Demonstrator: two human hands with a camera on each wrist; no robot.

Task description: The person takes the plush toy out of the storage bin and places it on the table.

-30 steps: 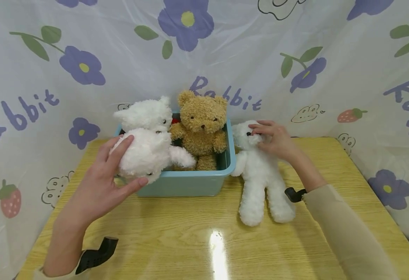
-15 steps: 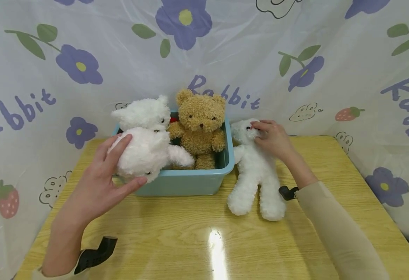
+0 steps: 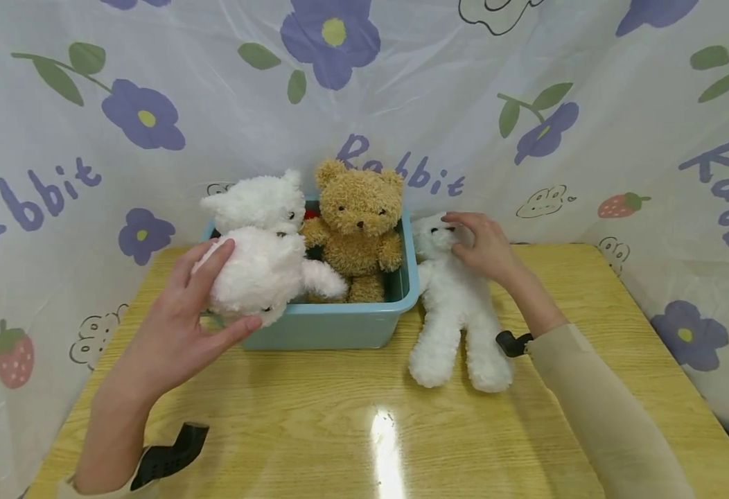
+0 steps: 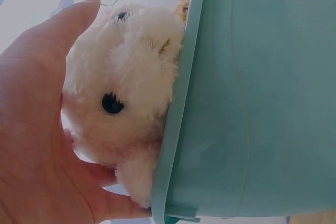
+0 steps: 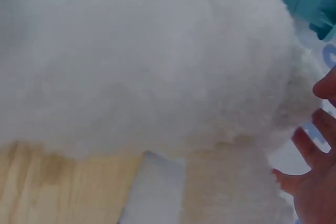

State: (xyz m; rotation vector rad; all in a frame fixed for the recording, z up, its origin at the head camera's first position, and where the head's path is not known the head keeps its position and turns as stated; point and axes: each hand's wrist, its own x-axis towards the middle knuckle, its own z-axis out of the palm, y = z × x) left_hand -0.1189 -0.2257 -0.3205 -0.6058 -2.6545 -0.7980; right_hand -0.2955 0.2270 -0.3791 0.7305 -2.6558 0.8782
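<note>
My left hand (image 3: 174,326) grips a pinkish-white plush toy (image 3: 255,270) by its head, which tips over the front left rim of a blue-green bin (image 3: 333,329). In the left wrist view the thumb lies along one side of that head and the other fingers pass beneath it. Right of the bin, a white plush toy (image 3: 461,305) leans beside its wall, legs toward me. My right hand (image 3: 486,246) is at this toy's head, thumb and forefinger apart; in the right wrist view, loosely spread fingertips (image 5: 302,135) lie right at the fur's edge.
Inside the bin sit a brown teddy bear (image 3: 360,222) and another white plush toy (image 3: 258,201). A small red patch (image 3: 310,215) shows between them. The bin stands on a wooden table (image 3: 314,416) before a flower-printed curtain (image 3: 227,104).
The white plush toy on the right has shifted left against the bin, its legs swinging left. My right hand followed it slightly, and its thumb and forefinger have spread. My left hand stays put.
</note>
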